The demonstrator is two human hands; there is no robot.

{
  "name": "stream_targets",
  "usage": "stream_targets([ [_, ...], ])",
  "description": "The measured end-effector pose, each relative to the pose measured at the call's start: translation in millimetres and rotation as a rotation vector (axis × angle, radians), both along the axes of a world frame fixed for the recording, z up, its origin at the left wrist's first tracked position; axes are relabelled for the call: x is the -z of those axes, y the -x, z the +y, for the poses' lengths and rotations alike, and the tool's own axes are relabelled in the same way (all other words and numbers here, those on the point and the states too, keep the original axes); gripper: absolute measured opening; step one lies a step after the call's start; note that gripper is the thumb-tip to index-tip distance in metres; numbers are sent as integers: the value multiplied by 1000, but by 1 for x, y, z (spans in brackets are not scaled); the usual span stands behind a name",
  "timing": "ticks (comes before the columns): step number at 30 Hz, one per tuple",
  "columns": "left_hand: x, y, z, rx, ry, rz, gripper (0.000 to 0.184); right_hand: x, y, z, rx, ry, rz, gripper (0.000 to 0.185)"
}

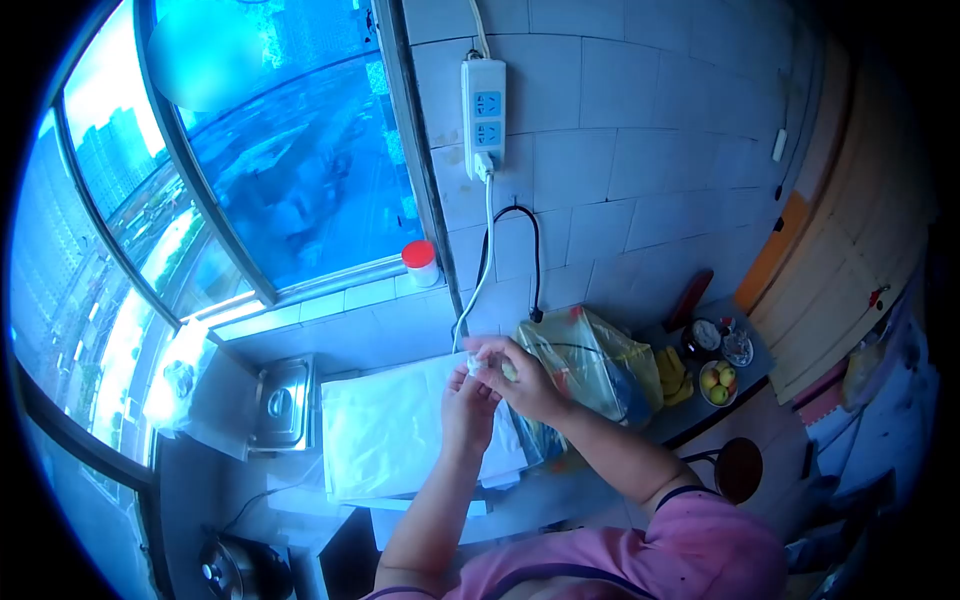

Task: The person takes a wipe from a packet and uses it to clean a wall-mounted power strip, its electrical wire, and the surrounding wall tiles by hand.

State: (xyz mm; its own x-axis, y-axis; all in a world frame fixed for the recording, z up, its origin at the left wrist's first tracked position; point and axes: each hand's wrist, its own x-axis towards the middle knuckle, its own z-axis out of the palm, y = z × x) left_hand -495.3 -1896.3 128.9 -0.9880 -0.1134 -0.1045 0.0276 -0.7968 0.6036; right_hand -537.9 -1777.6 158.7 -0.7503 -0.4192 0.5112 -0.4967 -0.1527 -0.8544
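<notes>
My left hand [469,408] and my right hand [522,383] meet in front of the wall, above the worktop. Their fingertips close together on a small white piece [477,366], too small to name. A pale greenish bit [510,371] shows by the fingers of my right hand; I cannot tell whether it is held. Below and to the left of my hands lies a flat stack of white sheets [385,440]. Right behind my right hand is a yellowish translucent plastic bag [580,350] with things inside.
A power strip [484,118] hangs on the tiled wall, its white cord [489,245] running down behind my hands. A red-lidded jar [421,263] stands on the windowsill. A steel tray [284,405], a pot [240,570], bananas [673,375], a fruit bowl [718,383] and a stool [738,470] surround me.
</notes>
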Motion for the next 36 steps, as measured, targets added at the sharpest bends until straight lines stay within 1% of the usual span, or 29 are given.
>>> stream_targets([
  [2, -5, -4, 4, 15, -29, 6, 23, -10, -4, 11, -42, -21, 34, 22],
  [3, -8, -6, 3, -2, 30, 27, 26, -15, -6, 16, -78, -51, 64, 20],
  [4, -10, -9, 4, -20, 87, 46, 30, -19, -7, 19, -50, -39, 138, 16],
  [5, -12, -12, 6, -30, 95, 44, 30, -20, -3, 24, -60, -31, 136, 16],
  [7, -20, -17, 11, 55, 119, 47, 34, -22, 10, 32, 47, -158, 375, 13],
  [8, -29, -22, 17, 60, 160, 4, 38, -22, 23, 32, 57, 3, 315, 11],
  [9, -30, -26, 19, 52, 174, -1, 38, -31, 39, 34, 129, 83, 342, 12],
  [10, -27, -33, 20, 68, 232, -55, 40, -47, 55, 40, 255, 83, 295, 16],
  [11, -22, -41, 20, 85, 287, -110, 41, -68, 73, 45, 324, 139, 262, 25],
  [12, -6, -46, 18, 90, 320, -157, 41, -83, 97, 44, 347, 269, 268, 33],
  [13, 5, -53, 16, 104, 349, -187, 39, -98, 121, 45, 383, 301, 328, 37],
  [15, 28, -69, 11, 109, 407, -297, 38, -128, 158, 47, 399, 294, 310, 37],
  [17, 51, -89, 2, 112, 449, -352, 37, -142, 181, 45, 87, 464, 10, 36],
  [18, 62, -98, -3, 110, 487, -397, 36, -143, 181, 44, 94, 465, 13, 36],
  [19, 71, -109, -9, 115, 488, -391, 36, -146, 181, 43, 16, 529, -42, 35],
  [20, 80, -121, -16, 92, 458, -442, 36, -148, 181, 40, -64, 590, -95, 35],
  [21, 86, -132, -23, 69, 428, -496, 36, -147, 180, 39, -60, 585, -90, 35],
  [22, 88, -143, -30, 76, 429, -495, 36, -146, 178, 39, -137, 621, -167, 35],
  [23, 84, -149, -39, 37, 433, -577, 35, -148, 178, 40, -210, 657, -235, 35],
  [24, 86, -156, -46, -1, 433, -663, 35, -147, 179, 41, -210, 661, -256, 29],
  [28, 128, -180, -89, -17, 377, -684, 33, -147, 186, 32, -180, 725, -306, 22],
  [30, 124, -182, -96, -34, 381, -692, 33, -152, 194, 27, 29, 722, -256, 22],
  [31, 122, -182, -99, -59, 387, -705, 34, -156, 199, 25, 36, 727, -252, 22],
  [33, 123, -181, -105, -63, 389, -712, 34, -168, 206, 19, 353, 631, -94, 30],
  [35, 124, -180, -107, 0, 523, -547, 42, -190, 203, 5, 435, 704, 3, 35],
  [36, 122, -179, -106, 12, 574, -504, 42, -195, 213, -1, 464, 688, 127, 36],
])
